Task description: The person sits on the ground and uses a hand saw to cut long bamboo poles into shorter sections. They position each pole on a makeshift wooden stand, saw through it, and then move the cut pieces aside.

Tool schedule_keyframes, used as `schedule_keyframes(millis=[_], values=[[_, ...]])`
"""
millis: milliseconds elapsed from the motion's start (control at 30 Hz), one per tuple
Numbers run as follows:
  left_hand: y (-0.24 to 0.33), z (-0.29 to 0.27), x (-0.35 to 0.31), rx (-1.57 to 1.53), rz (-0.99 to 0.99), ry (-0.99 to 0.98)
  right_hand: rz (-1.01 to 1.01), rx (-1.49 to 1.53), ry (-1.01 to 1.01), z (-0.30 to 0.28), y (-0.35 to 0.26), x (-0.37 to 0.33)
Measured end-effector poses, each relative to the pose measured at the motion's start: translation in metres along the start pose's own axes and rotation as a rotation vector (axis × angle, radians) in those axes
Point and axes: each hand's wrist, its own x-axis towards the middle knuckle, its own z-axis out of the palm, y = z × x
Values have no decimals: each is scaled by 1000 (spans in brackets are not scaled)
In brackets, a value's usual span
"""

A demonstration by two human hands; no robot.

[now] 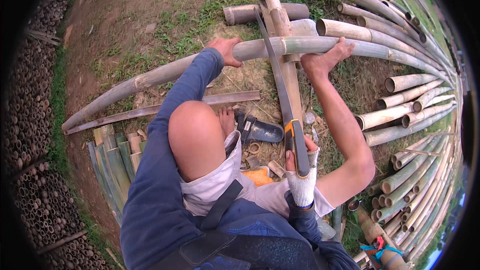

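Observation:
A long bamboo pole (175, 67) lies crosswise over a bamboo support (281, 22). My left hand (226, 51) grips the pole just left of the support. In my right hand (303, 170), which wears a white fingerless glove, is the black and yellow handle of a hand saw (298, 145). Its long blade points away from me and crosses the pole near a joint; how deep any cut goes cannot be made out. My bare right foot (325, 62) presses against the pole right of the blade.
Stacked bamboo poles (420, 170) fan out along the right. Cut bamboo pieces (115, 162) stand at the left, near a split bamboo strip (200, 101). A black sandal (265, 131) and offcuts lie below the support. Many bamboo ends (37, 145) fill the far left.

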Motion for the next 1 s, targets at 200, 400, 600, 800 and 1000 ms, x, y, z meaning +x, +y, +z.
schedule_keyframes(millis=[200, 400, 600, 800, 1000], values=[[9, 2, -5, 35, -32, 84, -283, -176, 23, 42, 3, 101], [20, -4, -3, 182, -113, 106, -242, -123, 13, 38, 30, 110], [10, -2, 6, 160, -101, 94, -256, -301, 67, -22, 35, -63], [16, 2, -4, 139, -114, 158, -253, -138, -33, 46, 17, 125], [17, -2, -8, 183, -94, 105, -335, -223, -2, 46, 53, 116]])
